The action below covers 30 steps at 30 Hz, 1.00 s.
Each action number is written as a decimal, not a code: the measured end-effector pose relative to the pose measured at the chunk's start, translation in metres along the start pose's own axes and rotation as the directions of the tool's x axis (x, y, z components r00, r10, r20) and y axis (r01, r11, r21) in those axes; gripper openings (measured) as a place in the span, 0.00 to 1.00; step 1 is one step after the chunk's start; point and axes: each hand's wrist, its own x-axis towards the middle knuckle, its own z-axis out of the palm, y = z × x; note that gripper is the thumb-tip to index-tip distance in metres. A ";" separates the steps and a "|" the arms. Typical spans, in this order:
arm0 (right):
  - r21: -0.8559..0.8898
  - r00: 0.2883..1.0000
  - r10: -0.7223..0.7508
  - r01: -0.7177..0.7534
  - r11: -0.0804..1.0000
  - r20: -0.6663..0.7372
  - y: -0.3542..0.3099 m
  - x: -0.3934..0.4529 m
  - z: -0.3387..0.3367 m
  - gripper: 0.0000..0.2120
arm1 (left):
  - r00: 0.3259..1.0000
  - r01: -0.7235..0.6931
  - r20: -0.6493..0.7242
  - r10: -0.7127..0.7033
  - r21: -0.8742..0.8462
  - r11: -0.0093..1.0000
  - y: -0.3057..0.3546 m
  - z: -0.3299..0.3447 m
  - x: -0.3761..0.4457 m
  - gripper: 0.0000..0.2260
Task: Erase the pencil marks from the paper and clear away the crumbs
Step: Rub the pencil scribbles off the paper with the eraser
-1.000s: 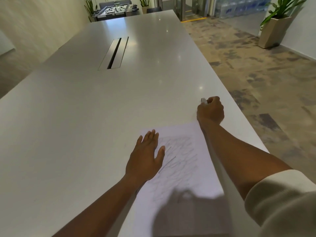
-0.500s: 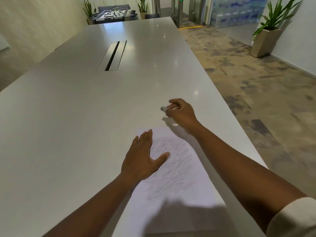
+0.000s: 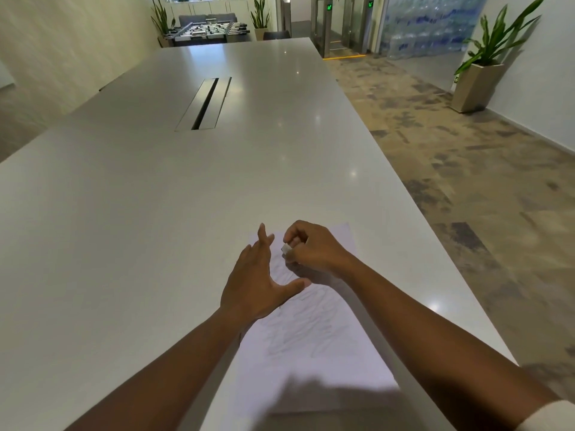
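Note:
A white sheet of paper (image 3: 311,343) covered in grey pencil scribbles lies near the right front of the long white table (image 3: 155,213). My left hand (image 3: 258,281) rests flat on the sheet's left edge, fingers apart and thumb stretched out to the right. My right hand (image 3: 311,248) is over the paper's far end, fingers pinched on a small white eraser (image 3: 285,247) that points down at the sheet. My right palm hides part of the far scribbles. I see no crumbs.
A dark cable slot (image 3: 205,104) runs along the table's middle, far ahead. The table's right edge drops to a patterned floor close to the paper. A potted plant (image 3: 479,79) stands by the right wall. A shadow covers the paper's near end.
My right hand has come back from the table's right edge, carrying the eraser, to the far end of the paper. My left hand stayed on the sheet's left edge.

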 end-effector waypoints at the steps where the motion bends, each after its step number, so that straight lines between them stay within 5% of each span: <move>1: -0.045 1.000 -0.023 0.023 0.999 -0.003 -0.001 -0.001 0.001 0.07 | 1.000 0.000 0.004 0.000 -0.003 1.000 -0.001 0.000 0.001 0.59; 16: -0.363 0.989 -0.143 0.148 0.920 0.041 -0.006 -0.007 0.014 0.05 | 0.986 -0.105 0.146 0.084 0.148 0.983 -0.011 -0.013 -0.010 0.62; 30: -0.420 0.999 -0.030 0.037 0.907 0.025 -0.022 -0.007 0.013 0.04 | 0.989 -0.047 0.151 0.001 0.299 0.953 -0.028 -0.033 -0.034 0.62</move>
